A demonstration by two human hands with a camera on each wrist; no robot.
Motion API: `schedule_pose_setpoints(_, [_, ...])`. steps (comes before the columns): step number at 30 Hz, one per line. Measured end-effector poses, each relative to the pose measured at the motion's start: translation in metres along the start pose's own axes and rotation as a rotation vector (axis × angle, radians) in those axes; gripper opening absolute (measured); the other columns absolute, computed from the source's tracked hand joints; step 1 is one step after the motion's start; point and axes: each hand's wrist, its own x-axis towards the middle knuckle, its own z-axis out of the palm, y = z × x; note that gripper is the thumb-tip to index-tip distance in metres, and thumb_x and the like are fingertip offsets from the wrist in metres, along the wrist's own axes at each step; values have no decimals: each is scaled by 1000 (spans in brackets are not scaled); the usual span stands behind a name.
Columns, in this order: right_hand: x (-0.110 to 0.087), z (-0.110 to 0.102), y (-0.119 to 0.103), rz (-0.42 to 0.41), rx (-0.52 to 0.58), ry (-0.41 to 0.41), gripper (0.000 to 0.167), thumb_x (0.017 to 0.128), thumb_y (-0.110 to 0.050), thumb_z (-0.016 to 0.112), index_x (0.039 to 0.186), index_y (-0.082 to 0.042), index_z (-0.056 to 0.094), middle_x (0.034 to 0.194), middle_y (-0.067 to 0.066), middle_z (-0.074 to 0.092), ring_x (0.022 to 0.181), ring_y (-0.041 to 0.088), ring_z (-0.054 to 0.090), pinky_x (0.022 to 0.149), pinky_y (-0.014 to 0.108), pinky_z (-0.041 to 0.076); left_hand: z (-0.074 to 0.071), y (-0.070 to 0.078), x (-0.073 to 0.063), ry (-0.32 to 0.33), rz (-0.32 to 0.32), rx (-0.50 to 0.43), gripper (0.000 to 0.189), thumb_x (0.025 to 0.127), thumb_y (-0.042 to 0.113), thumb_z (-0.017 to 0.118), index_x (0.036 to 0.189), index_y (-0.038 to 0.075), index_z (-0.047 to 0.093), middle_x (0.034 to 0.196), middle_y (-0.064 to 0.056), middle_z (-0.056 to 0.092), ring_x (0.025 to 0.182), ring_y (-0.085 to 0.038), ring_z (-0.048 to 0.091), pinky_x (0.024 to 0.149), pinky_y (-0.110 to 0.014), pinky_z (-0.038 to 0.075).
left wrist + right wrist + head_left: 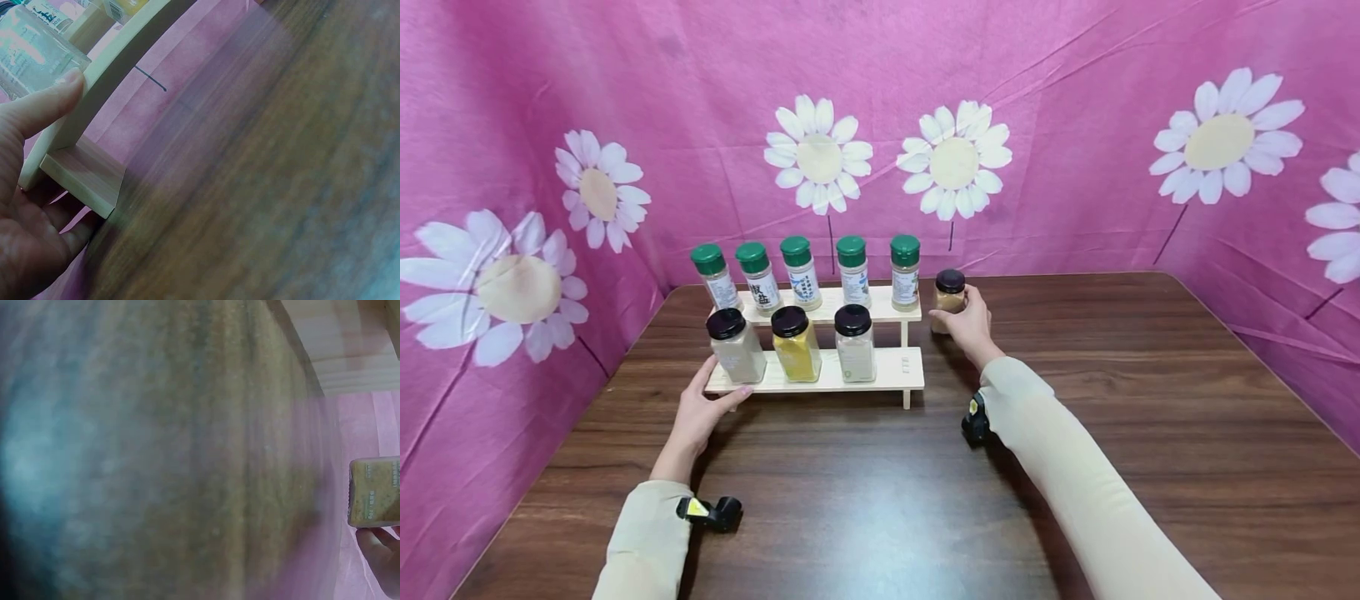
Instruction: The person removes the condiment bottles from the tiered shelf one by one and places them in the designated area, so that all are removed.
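A black-capped spice jar is clasped by the right grip, best held upright; the wooden rack is pinched by the left grip.

A clear, black-lidded jar of tan contents is upright beside the pale two-tier wooden rack.

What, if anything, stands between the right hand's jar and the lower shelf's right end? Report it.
Nothing visible. The tan jar in the right hand is right of the upper shelf; the lower shelf's right end holds no jar, its nearest black-lidded jar standing farther left.
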Motion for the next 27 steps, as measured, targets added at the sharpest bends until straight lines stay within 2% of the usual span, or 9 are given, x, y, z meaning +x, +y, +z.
schedule_pose_setpoints(7, [-1,0,6,44,-14,4,57,63,-15,75,112,-3,47,109,14,55,101,27,46,88,37,31,0,1,0,-1,3,2,80,70,10,71,136,6,24,136,-17,24,122,-25,16,99,-40,11])
schedule_pose_setpoints(18, [-1,3,7,53,-22,1,59,64,-15,76,114,-5,47,110,13,54,101,27,46,89,36,31,-1,2,0,-1,3,20,80,70,12,72,135,7,26,136,-16,25,122,-25,17,99,-40,11])
schedule_pose_setpoints(27, [-4,1,5,74,-21,-40,63,67,-15,73,120,-5,41,118,14,49,106,28,43,91,37,29,0,1,0,-1,-3,24,80,70,11,71,136,7,26,136,-17,25,122,-25,17,99,-39,11])
